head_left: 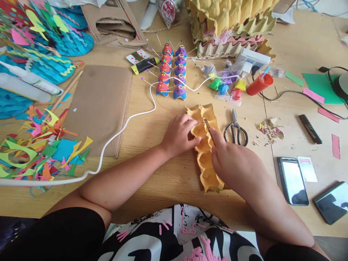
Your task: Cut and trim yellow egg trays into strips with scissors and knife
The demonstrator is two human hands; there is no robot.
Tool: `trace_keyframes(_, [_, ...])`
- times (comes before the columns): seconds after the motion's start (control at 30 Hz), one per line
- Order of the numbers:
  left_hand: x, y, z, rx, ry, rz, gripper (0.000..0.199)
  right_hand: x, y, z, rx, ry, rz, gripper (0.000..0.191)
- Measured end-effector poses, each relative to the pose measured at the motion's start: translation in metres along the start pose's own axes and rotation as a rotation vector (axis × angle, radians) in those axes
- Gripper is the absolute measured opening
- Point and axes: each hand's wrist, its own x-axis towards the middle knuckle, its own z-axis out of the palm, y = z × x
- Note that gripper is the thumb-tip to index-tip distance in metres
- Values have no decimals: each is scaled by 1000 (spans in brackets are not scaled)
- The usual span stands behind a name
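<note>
A yellow egg carton strip (207, 159), two rows of cups wide, lies on the wooden table in front of me. My left hand (179, 133) grips its left edge, fingers and thumb over the cups. In my closed right hand (231, 156) is a knife (207, 125), its narrow blade against the ridge between the two rows; the fist hides its handle. Black-handled scissors (235, 127) rest just right of the strip. Beyond it stand two rows of painted egg-carton figures, red ones (162, 88) and purple ones (179, 91), with ball-headed pins sticking out.
A white cable (127, 121) crosses the table. Left are a cardboard sheet (100, 105) and coloured paper scraps (40, 152). Stacked egg trays (231, 21) stand behind. Right are clay packets (224, 87), a red cup (259, 84), debris (272, 128) and a phone (293, 181).
</note>
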Motion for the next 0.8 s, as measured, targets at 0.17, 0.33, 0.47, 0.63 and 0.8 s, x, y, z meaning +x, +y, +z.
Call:
trace_keyframes(0.17, [0, 1, 0, 5, -8, -13, 52, 0, 0, 0, 5, -3, 1, 58])
trace_keyframes(0.33, [-1, 0, 0, 1, -8, -7, 52, 0, 0, -1, 0, -10, 5, 59])
trace_keyframes(0.47, [-1, 0, 0, -7, -12, -14, 51, -1, -1, -4, 1, -36, 9, 60])
trace_keyframes(0.63, [0, 0, 1, 1, -19, -18, 49, 3, -6, -1, 13, -33, 19, 61])
trace_keyframes(0.8, [0, 0, 2, 19, -5, -9, 46, 12, -9, 8, 13, 22, 30, 63])
